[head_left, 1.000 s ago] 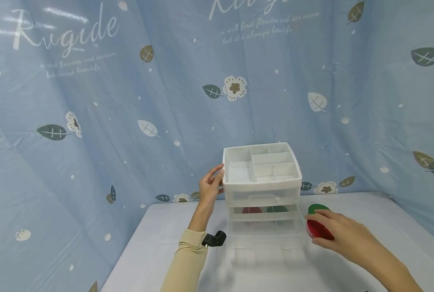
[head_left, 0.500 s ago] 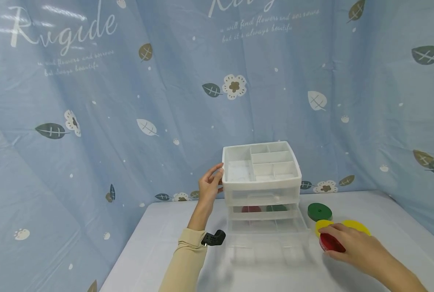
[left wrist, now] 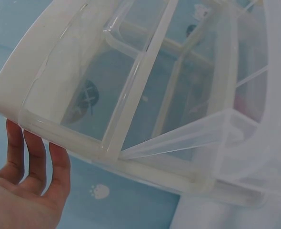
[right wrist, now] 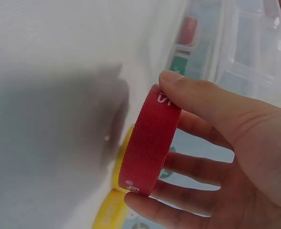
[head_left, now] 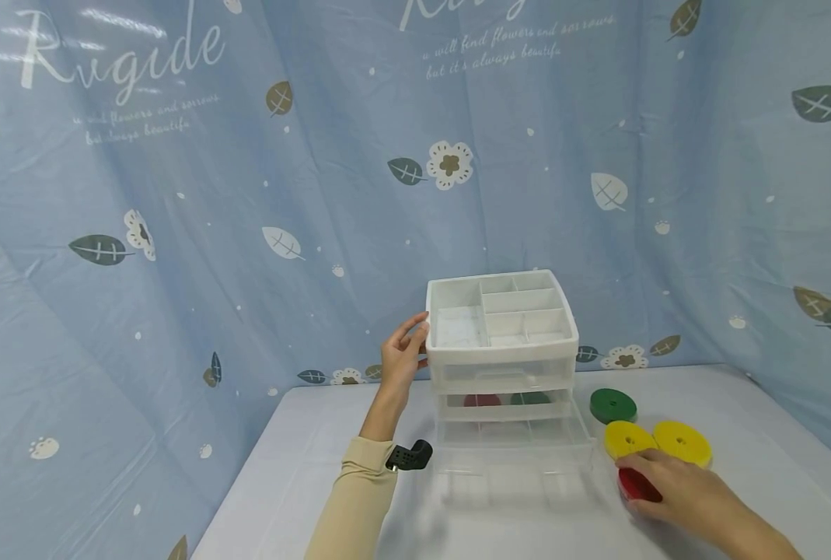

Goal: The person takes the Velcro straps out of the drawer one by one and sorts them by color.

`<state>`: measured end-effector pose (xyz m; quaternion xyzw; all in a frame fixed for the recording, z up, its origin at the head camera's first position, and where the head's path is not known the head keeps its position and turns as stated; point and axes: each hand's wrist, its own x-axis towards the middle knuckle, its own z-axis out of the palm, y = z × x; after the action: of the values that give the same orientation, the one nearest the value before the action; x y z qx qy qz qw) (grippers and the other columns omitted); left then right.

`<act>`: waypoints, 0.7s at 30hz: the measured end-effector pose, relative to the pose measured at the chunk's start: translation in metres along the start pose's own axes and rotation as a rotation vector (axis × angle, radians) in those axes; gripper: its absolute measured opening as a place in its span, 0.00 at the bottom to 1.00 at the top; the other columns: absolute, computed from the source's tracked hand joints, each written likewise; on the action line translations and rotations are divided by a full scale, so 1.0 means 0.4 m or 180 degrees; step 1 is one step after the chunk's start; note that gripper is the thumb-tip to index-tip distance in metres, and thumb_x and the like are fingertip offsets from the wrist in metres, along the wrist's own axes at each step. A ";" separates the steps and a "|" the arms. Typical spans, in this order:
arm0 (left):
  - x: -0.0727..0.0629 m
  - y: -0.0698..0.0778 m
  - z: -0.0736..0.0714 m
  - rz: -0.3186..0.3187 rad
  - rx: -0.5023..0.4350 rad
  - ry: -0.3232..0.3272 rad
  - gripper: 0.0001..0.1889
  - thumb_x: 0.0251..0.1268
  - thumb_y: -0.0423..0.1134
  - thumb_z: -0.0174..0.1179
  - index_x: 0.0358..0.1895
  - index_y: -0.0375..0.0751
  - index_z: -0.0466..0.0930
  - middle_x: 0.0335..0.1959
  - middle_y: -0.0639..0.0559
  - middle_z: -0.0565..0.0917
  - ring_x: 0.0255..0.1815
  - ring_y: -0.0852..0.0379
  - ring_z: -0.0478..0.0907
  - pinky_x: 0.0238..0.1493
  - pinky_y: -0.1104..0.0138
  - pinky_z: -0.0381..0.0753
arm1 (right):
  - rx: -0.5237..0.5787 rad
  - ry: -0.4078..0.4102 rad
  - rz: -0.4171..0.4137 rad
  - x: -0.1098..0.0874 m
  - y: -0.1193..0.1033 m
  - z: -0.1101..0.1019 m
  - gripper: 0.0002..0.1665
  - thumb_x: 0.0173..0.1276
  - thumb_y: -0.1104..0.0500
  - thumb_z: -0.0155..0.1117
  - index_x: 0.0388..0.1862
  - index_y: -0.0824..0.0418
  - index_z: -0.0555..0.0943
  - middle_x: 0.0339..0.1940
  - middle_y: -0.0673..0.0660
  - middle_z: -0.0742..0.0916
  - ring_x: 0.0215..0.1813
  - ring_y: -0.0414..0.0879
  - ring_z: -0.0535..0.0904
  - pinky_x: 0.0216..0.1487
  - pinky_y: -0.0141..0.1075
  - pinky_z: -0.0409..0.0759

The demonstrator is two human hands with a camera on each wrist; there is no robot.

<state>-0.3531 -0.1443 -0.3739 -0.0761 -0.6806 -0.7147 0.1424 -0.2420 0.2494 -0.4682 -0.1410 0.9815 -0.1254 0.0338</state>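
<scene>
My right hand grips a red roll of woven strap between thumb and fingers, low over the table. White lettering shows on the strap roll in the right wrist view. Two yellow rolls lie just beyond that hand, and a green roll sits behind them. My left hand rests against the left side of a white drawer unit. In the left wrist view its fingertips touch the unit's edge. The middle drawer stands pulled out, with red and green rolls inside.
The clear bottom drawer juts furthest forward, left of the right hand. Open compartments divide the unit's top. A white cloth covers the table, and a patterned blue curtain hangs behind.
My right hand has moved toward me and slightly right with the red roll, lowering it beside the yellow rolls, which have come into view. The left hand keeps its place.
</scene>
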 end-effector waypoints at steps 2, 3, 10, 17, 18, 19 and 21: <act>-0.001 0.001 0.000 0.0010 0.0002 0.0002 0.18 0.67 0.55 0.61 0.59 0.62 0.80 0.46 0.35 0.82 0.34 0.61 0.83 0.40 0.62 0.86 | 0.0011 -0.0008 0.0003 0.000 0.005 0.007 0.35 0.48 0.37 0.77 0.53 0.50 0.82 0.49 0.55 0.85 0.41 0.47 0.76 0.41 0.51 0.85; -0.001 0.001 0.000 0.0015 0.0004 0.0003 0.19 0.67 0.55 0.61 0.59 0.62 0.80 0.46 0.34 0.81 0.34 0.61 0.83 0.40 0.62 0.86 | 0.0006 -0.0009 0.0005 0.001 0.007 0.011 0.35 0.48 0.37 0.77 0.53 0.50 0.82 0.49 0.55 0.84 0.41 0.47 0.76 0.40 0.51 0.85; -0.002 0.000 0.002 0.0028 0.0057 0.0022 0.20 0.66 0.56 0.61 0.60 0.60 0.80 0.45 0.36 0.82 0.33 0.62 0.83 0.38 0.64 0.86 | -0.0040 -0.0020 0.0064 0.002 0.017 0.028 0.36 0.46 0.37 0.78 0.53 0.49 0.82 0.50 0.56 0.84 0.41 0.47 0.77 0.38 0.52 0.85; -0.001 -0.001 0.001 0.0042 0.0092 0.0026 0.19 0.67 0.57 0.61 0.59 0.62 0.80 0.45 0.38 0.83 0.34 0.61 0.83 0.38 0.65 0.86 | -0.0088 0.0063 0.0062 0.003 0.016 0.033 0.36 0.45 0.37 0.78 0.52 0.49 0.82 0.49 0.55 0.82 0.40 0.46 0.76 0.36 0.50 0.85; 0.000 -0.001 0.001 0.0044 0.0099 0.0026 0.19 0.67 0.56 0.61 0.59 0.62 0.80 0.45 0.38 0.83 0.34 0.61 0.83 0.38 0.65 0.86 | -0.0102 0.0079 0.0061 0.003 0.017 0.034 0.36 0.45 0.36 0.78 0.52 0.49 0.82 0.49 0.55 0.82 0.40 0.46 0.76 0.36 0.49 0.85; 0.000 -0.001 0.001 0.0033 0.0097 0.0027 0.19 0.67 0.56 0.61 0.59 0.63 0.80 0.45 0.39 0.83 0.34 0.61 0.83 0.38 0.65 0.86 | -0.0124 0.0093 0.0044 0.003 0.018 0.035 0.36 0.45 0.36 0.78 0.52 0.49 0.82 0.49 0.55 0.82 0.40 0.47 0.75 0.35 0.49 0.85; -0.001 -0.001 0.001 0.0024 0.0094 0.0028 0.19 0.67 0.56 0.61 0.59 0.62 0.80 0.45 0.39 0.83 0.34 0.61 0.83 0.38 0.65 0.86 | -0.0155 0.0112 0.0035 0.002 0.019 0.038 0.36 0.45 0.36 0.78 0.51 0.49 0.82 0.48 0.55 0.81 0.39 0.47 0.75 0.34 0.49 0.84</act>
<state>-0.3528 -0.1437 -0.3742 -0.0735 -0.6902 -0.7043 0.1492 -0.2431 0.2527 -0.4850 -0.1342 0.9854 -0.1037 0.0138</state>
